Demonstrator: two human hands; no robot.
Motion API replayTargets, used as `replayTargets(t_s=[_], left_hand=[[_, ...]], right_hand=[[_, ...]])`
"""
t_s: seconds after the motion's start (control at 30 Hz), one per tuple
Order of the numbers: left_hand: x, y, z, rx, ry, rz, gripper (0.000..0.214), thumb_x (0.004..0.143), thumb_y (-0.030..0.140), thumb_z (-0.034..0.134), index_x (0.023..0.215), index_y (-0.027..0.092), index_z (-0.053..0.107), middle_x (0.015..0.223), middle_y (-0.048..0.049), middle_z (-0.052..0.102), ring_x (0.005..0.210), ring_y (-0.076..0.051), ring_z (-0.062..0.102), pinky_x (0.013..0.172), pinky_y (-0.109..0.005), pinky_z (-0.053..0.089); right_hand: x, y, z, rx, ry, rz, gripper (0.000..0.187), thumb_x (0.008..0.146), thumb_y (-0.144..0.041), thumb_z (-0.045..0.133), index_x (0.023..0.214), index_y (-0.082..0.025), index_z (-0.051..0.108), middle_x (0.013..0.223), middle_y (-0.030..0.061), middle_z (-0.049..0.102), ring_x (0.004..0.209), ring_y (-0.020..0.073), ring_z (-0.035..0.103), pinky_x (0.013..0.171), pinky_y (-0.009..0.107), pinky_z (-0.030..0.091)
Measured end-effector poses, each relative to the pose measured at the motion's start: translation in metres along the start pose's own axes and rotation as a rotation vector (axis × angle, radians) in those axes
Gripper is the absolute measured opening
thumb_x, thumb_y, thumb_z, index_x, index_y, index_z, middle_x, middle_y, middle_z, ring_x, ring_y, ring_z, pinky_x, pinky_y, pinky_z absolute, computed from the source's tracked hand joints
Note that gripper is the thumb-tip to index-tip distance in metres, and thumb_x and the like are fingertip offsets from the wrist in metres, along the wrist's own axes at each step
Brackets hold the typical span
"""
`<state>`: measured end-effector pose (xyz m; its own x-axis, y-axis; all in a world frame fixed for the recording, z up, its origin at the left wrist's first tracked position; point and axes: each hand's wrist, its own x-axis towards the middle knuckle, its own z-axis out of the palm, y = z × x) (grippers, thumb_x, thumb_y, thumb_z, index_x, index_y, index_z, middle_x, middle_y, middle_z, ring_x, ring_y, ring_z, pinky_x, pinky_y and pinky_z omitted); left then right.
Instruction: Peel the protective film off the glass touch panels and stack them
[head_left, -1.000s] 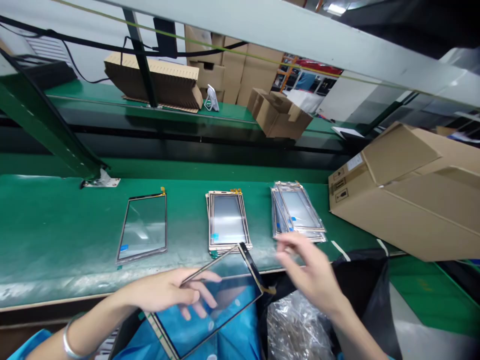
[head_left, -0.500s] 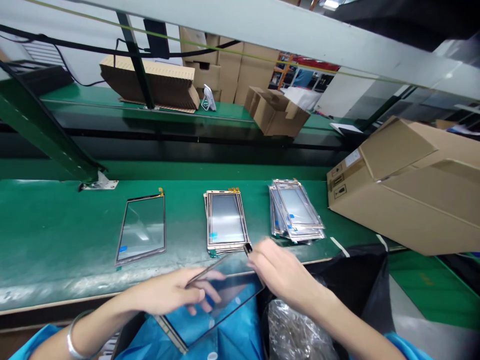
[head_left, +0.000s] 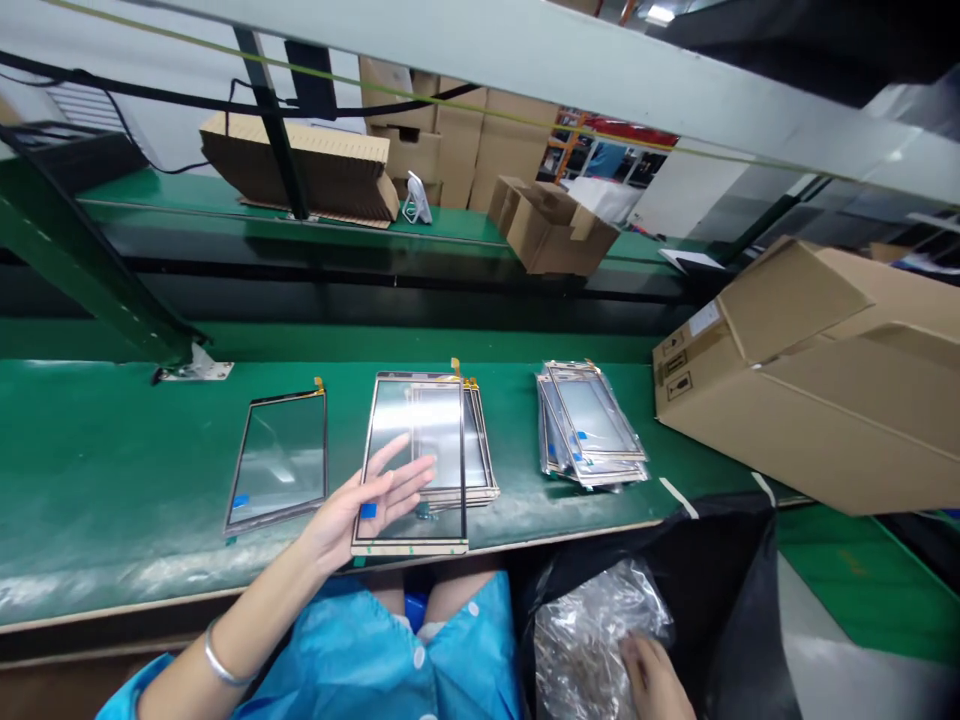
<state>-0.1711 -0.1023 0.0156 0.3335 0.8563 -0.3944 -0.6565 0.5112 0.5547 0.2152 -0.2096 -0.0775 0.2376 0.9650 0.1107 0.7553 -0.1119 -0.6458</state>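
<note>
My left hand [head_left: 367, 510] holds a touchscreen glass panel [head_left: 431, 515] by its left side, with fingers showing through the clear glass. The panel is upright, with dark side borders, a pale lower strip, a blue tab and a small orange flex tail on top. It partly covers a stack of similar panels [head_left: 480, 450] on the bench. At the lower right, my right hand [head_left: 654, 680] is down at a black bag, fingers curled against crumpled clear plastic film [head_left: 592, 625]; what they grip is hard to see.
A single panel [head_left: 281, 455] lies left on the green bench [head_left: 135, 460]. Plastic-wrapped panels [head_left: 596, 425] are stacked on the right. A large carton [head_left: 810, 380] stands beyond them. The black bag [head_left: 720, 570] hangs at the bench edge. A small open box [head_left: 559, 235] sits behind.
My left hand has raised the panel upward over the middle stack and turned it upright. My right hand has left the panel's corner and moved down right to the bag.
</note>
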Motion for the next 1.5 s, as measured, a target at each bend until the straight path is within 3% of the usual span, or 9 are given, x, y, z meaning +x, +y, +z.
replayTargets(t_s=[0.27,0.67,0.9,0.97,1.1,1.17,1.23,1.37,1.5], left_hand=[[-0.012,-0.022,0.021,0.028,-0.061,0.125,0.057,0.093,0.027,0.05,0.145,0.03,0.027,0.132,-0.0095,0.059,0.118,-0.027,0.057,0.099,-0.044,0.043],[-0.015,-0.032,0.012,0.149,-0.09,0.251,0.039,0.094,0.029,0.049,0.133,0.033,0.048,0.143,-0.0057,0.047,0.126,-0.031,0.048,0.096,-0.044,0.045],[-0.01,-0.054,0.004,0.022,-0.138,0.056,0.058,0.085,0.059,0.051,0.129,0.022,0.052,0.127,-0.0144,0.062,0.112,-0.032,0.06,0.082,-0.04,0.052],[-0.011,-0.059,0.005,-0.015,-0.181,0.05,0.071,0.078,0.071,0.048,0.129,0.022,0.053,0.126,-0.0153,0.062,0.112,-0.032,0.06,0.08,-0.038,0.053],[-0.016,-0.053,0.006,0.076,-0.163,0.108,0.058,0.082,0.05,0.062,0.133,0.026,0.047,0.13,-0.0136,0.059,0.115,-0.031,0.058,0.084,-0.038,0.052],[-0.018,-0.045,0.004,0.125,-0.098,0.168,0.051,0.086,0.033,0.063,0.134,0.028,0.046,0.132,-0.0116,0.058,0.116,-0.029,0.058,0.087,-0.037,0.052],[-0.019,-0.037,0.003,0.136,-0.041,0.252,0.046,0.089,0.029,0.059,0.133,0.029,0.045,0.132,-0.0099,0.059,0.117,-0.028,0.057,0.088,-0.037,0.051],[-0.02,-0.03,0.008,0.151,0.009,0.392,0.043,0.091,0.027,0.055,0.133,0.033,0.045,0.13,-0.0068,0.06,0.116,-0.027,0.059,0.088,-0.035,0.052],[-0.022,-0.035,0.014,0.166,0.005,0.424,0.04,0.092,0.027,0.054,0.131,0.034,0.048,0.129,-0.006,0.061,0.114,-0.026,0.06,0.087,-0.035,0.054]], right_hand=[[0.024,-0.158,0.049,0.672,-0.209,-0.126,0.013,0.087,-0.031,0.054,0.088,-0.02,0.059,0.077,0.0023,0.061,0.067,0.0146,0.059,0.063,0.025,0.049],[0.028,-0.175,0.046,0.49,-0.291,-0.44,0.014,0.091,-0.014,0.045,0.079,-0.02,0.05,0.079,0.0006,0.049,0.072,0.0126,0.05,0.066,0.024,0.041],[0.089,-0.262,0.038,0.97,-0.865,-0.352,0.016,0.094,-0.03,0.044,0.08,-0.021,0.042,0.108,0.0076,0.062,0.069,0.0114,0.064,0.054,0.023,0.049],[0.123,-0.278,0.033,1.046,-0.558,-0.42,0.018,0.093,-0.03,0.045,0.079,-0.021,0.041,0.11,0.0077,0.063,0.084,0.0151,0.067,0.066,0.029,0.054],[0.16,-0.262,0.01,0.896,0.786,-0.594,0.01,0.092,-0.024,0.05,0.084,-0.022,0.043,0.115,0.0081,0.06,0.11,0.0198,0.059,0.091,0.044,0.048],[0.146,-0.235,0.009,0.809,0.982,-0.597,0.009,0.09,-0.02,0.053,0.087,-0.022,0.045,0.104,0.007,0.064,0.1,0.0199,0.063,0.087,0.044,0.05],[0.114,-0.207,0.022,0.754,0.68,-0.52,0.009,0.087,-0.016,0.056,0.089,-0.021,0.05,0.082,0.0016,0.066,0.075,0.0167,0.066,0.073,0.037,0.053],[0.041,-0.173,0.059,0.684,-0.054,-0.242,0.005,0.082,-0.016,0.059,0.085,-0.019,0.061,0.08,0.0026,0.062,0.071,0.0153,0.062,0.063,0.027,0.052],[0.019,-0.173,0.071,0.675,-0.113,-0.188,0.002,0.083,-0.019,0.059,0.082,-0.02,0.06,0.079,0.0016,0.058,0.071,0.0142,0.06,0.062,0.024,0.049]])
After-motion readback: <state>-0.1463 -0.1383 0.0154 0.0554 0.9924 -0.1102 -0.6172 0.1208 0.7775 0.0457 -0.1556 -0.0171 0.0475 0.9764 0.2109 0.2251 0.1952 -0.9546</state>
